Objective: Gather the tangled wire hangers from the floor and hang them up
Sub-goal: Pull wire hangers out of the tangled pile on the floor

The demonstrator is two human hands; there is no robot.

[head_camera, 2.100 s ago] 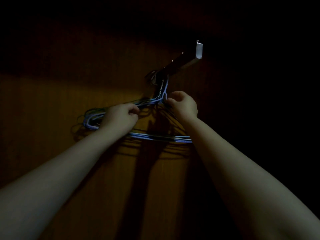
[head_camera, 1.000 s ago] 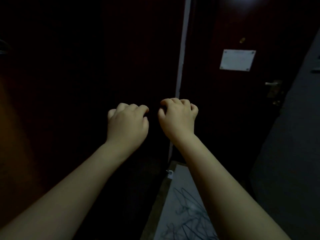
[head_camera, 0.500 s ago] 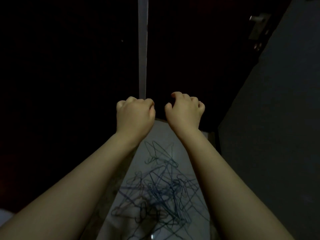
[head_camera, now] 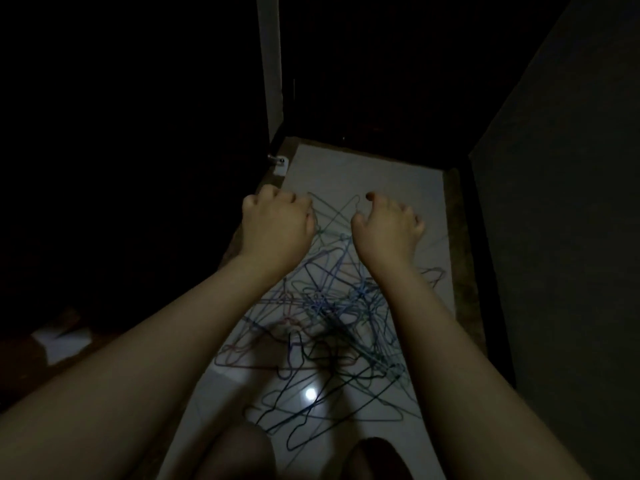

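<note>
A tangled pile of thin wire hangers (head_camera: 325, 306), blue, green, pink and dark, lies on the pale floor (head_camera: 363, 174) below me. Both my forearms reach out over it. My left hand (head_camera: 277, 226) hovers above the pile's far left edge, fingers curled into a fist with nothing in it. Over the far right part, my right hand (head_camera: 388, 230) hangs with fingers loosely curled and slightly spread, also holding nothing. Neither hand plainly touches a hanger. The hanging rail is out of view.
The floor strip is narrow: a grey wall (head_camera: 554, 202) on the right, a dark panel on the left, a dark door (head_camera: 363, 81) at the far end. A small door stop (head_camera: 278, 164) sits at the far left corner. My knees (head_camera: 239, 452) show at the bottom edge.
My view swung from the hung hangers on the rail down to the floor pile. Both hands let go of the hangers, travelled along empty, and now hover lower over the tangle.
</note>
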